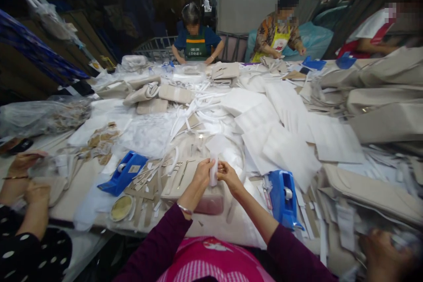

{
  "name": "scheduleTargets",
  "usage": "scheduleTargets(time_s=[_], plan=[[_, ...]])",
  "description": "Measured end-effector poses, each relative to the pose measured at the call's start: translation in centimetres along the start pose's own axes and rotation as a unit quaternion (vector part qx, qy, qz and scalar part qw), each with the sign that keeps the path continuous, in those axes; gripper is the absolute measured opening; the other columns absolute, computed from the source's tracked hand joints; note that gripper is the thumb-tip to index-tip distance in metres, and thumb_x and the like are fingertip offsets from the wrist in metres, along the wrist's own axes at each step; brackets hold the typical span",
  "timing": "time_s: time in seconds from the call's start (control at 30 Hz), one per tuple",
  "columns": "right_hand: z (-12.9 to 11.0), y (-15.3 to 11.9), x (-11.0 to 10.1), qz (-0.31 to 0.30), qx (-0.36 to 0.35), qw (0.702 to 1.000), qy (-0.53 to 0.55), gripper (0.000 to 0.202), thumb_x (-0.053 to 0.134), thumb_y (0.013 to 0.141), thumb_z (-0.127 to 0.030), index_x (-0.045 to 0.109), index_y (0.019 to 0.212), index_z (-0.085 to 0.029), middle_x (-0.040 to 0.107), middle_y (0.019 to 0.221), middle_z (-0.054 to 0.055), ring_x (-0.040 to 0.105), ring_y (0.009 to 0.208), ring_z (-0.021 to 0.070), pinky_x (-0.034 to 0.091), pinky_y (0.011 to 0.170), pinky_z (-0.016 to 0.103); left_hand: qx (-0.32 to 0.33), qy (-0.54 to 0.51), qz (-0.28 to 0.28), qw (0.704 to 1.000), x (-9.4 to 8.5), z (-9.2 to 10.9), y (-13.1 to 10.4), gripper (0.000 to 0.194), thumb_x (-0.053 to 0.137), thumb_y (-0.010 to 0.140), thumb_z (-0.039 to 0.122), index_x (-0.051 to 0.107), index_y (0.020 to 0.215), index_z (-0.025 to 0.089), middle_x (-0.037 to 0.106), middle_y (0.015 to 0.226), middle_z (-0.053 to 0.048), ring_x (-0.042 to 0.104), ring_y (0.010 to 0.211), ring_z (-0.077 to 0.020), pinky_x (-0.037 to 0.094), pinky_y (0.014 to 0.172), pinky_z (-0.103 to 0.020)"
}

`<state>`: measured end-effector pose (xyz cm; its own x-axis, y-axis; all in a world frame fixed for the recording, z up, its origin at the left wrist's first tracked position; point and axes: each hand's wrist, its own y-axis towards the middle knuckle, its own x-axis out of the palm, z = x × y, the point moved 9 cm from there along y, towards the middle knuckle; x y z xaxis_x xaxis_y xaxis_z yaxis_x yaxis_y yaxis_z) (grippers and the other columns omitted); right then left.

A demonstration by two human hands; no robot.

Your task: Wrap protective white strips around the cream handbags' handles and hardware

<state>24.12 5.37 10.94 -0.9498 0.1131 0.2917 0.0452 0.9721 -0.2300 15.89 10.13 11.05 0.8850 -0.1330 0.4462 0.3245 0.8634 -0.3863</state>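
The lower half of the beige bag (180, 180) is partly covered by the forearms, so its full outline beneath the hands cannot be followed, and the clear wrapping around it blurs its far edge. At the far lower right, a co-worker's hand (385, 249) is smeared and cut off near the frame edge, and what it holds cannot be made out; on the far left, another person's hands (33, 180) show with only part of a dotted sleeve (23, 242). The left hand (202, 176) is closed, thumb and fingers gripping a pale strip (213, 172) that stands roughly upright above the bag (it may be folded or rolled, the blur does not say). The right hand (230, 177) is drawn in with bent fingers, its fingertips at the strip's right edge; whether they pinch it is unclear. Left of the hands sits a blue tape dispenser (124, 174), with a yellowish round item (122, 208) nearer the body; right of them stands a second blue dispenser (284, 198). Beyond the hands, toward the right, white sheets (287, 145) overlap across the table (244, 229), and folded beige pieces (175, 93) lie farther off, ahead and slightly left.
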Motion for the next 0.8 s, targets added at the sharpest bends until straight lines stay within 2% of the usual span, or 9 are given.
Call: scheduleTargets(time_s=[0.17,0.3,0.37,0.43,0.5,0.57,0.63,0.73,0.8], plan=[[-0.9,0.1,0.4,0.073,-0.084,0.993,-0.05,0.028,0.06,0.064,-0.023,0.053,0.09,-0.019,0.056,0.077,-0.002,0.052,0.066,0.0131,0.044,0.062,0.025,0.022,0.018,0.006,1.0,0.3,0.3,-0.3,0.033,0.078,0.056,0.033,0.061,0.075,0.012,0.064,0.066,-0.003,0.062,0.062,-0.0162,0.049,0.062,-0.027],[-1.4,-0.4,1.0,0.151,-0.164,0.968,-0.114,0.017,0.053,0.077,-0.026,0.051,0.092,-0.02,0.058,0.084,0.0,0.056,0.076,0.0149,0.046,0.072,0.028,0.08,0.074,0.04,0.993,0.3,0.6,-0.2,0.03,0.072,0.063,0.037,0.058,0.074,0.013,0.061,0.063,-0.001,0.058,0.057,-0.0129,0.045,0.057,-0.025],[-1.6,-1.1,1.2,0.179,-0.187,0.954,-0.149,0.019,0.05,0.08,-0.025,0.051,0.098,-0.02,0.057,0.089,0.002,0.056,0.081,0.0156,0.047,0.076,0.029,0.099,0.1,0.062,0.988,0.0,0.5,-0.1,0.03,0.071,0.062,0.038,0.056,0.07,0.014,0.058,0.06,0.001,0.054,0.053,-0.0109,0.043,0.053,-0.024],[-1.9,-2.1,1.1,0.18,-0.195,0.944,-0.195,0.026,0.051,0.078,-0.02,0.054,0.103,-0.019,0.057,0.094,0.004,0.055,0.08,0.0153,0.047,0.076,0.03,0.103,0.109,0.068,0.986,-0.3,0.4,0.1,0.031,0.071,0.062,0.039,0.054,0.068,0.014,0.054,0.056,0.003,0.05,0.049,-0.0087,0.04,0.05,-0.022],[-2.3,-3.8,-0.3,0.162,-0.189,0.94,-0.233,0.034,0.053,0.075,-0.018,0.056,0.108,-0.02,0.058,0.1,0.005,0.055,0.076,0.0145,0.048,0.072,0.029,0.093,0.1,0.062,0.989,-0.4,0.1,0.5,0.032,0.07,0.062,0.041,0.053,0.069,0.015,0.053,0.056,0.004,0.046,0.045,-0.0068,0.037,0.047,-0.021],[-2.9,-6.6,-4.1,0.176,-0.175,0.934,-0.256,0.035,0.053,0.075,-0.019,0.059,0.11,-0.021,0.059,0.105,0.006,0.057,0.078,0.0149,0.048,0.071,0.029,0.084,0.084,0.062,0.991,-0.7,0.0,0.9,0.034,0.07,0.061,0.042,0.053,0.071,0.014,0.055,0.058,0.004,0.044,0.043,-0.0055,0.034,0.044,-0.02],[-3.7,-10.9,-10.4,0.261,-0.154,0.912,-0.277,0.031,0.05,0.079,-0.024,0.062,0.108,-0.021,0.062,0.105,0.006,0.059,0.086,0.0175,0.048,0.076,0.032,0.077,0.072,0.068,0.992,-0.8,-0.1,1.1,0.036,0.072,0.058,0.041,0.053,0.071,0.014,0.056,0.059,0.003,0.043,0.042,-0.0048,0.032,0.042,-0.019],[-3.7,-18.0,-21.0,0.428,-0.077,0.849,-0.301,0.032,0.049,0.078,-0.032,0.064,0.103,-0.018,0.066,0.101,0.008,0.061,0.089,0.022,0.048,0.082,0.038,0.072,0.072,0.07,0.992,-0.7,-0.5,1.1,0.036,0.073,0.057,0.039,0.051,0.07,0.014,0.056,0.057,0.003,0.043,0.041,-0.0047,0.031,0.041,-0.018],[-2.2,-20.4,-25.6,0.442,-0.009,0.851,-0.282,0.034,0.054,0.073,-0.035,0.064,0.099,-0.017,0.07,0.091,0.009,0.063,0.084,0.0235,0.051,0.076,0.038,0.074,0.077,0.066,0.992,-0.4,-0.7,1.0,0.035,0.073,0.057,0.039,0.051,0.069,0.013,0.056,0.057,0.003,0.042,0.041,-0.0043,0.03,0.041,-0.018]])
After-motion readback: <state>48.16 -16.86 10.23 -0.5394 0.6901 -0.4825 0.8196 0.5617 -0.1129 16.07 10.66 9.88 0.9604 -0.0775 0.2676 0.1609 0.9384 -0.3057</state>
